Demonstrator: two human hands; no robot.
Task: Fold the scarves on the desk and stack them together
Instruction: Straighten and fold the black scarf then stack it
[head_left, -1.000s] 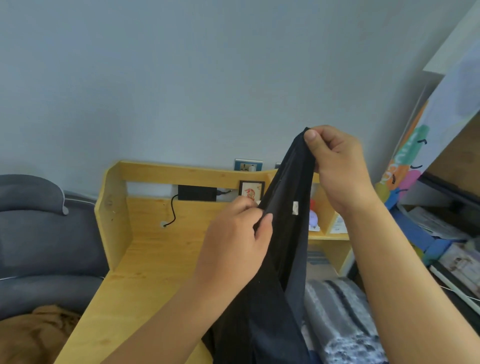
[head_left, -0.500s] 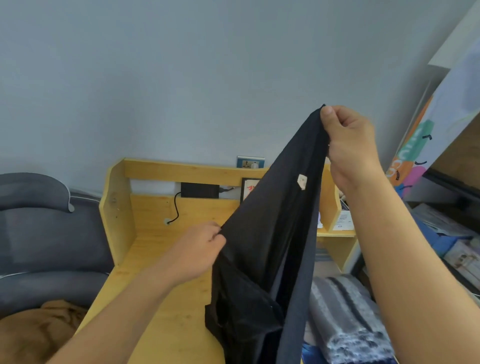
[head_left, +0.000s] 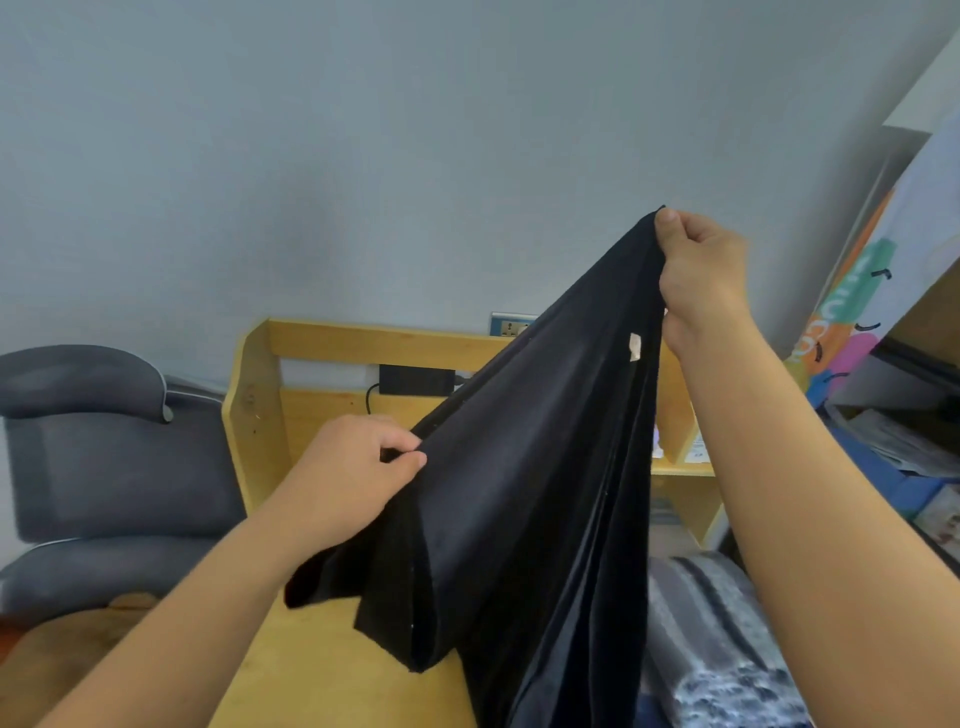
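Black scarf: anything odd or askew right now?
The black scarf hangs bunched and unevenly stretched between the left hand and right hand, both pinching it. A small white tag shows near the top. Otherwise nothing stands out.

The black scarf (head_left: 519, 493) runs off the bottom edge and hides much of the desk (head_left: 322, 675) and its back shelf.

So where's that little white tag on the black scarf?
On the black scarf, the white tag sits upper right in the head view, just below the right hand.
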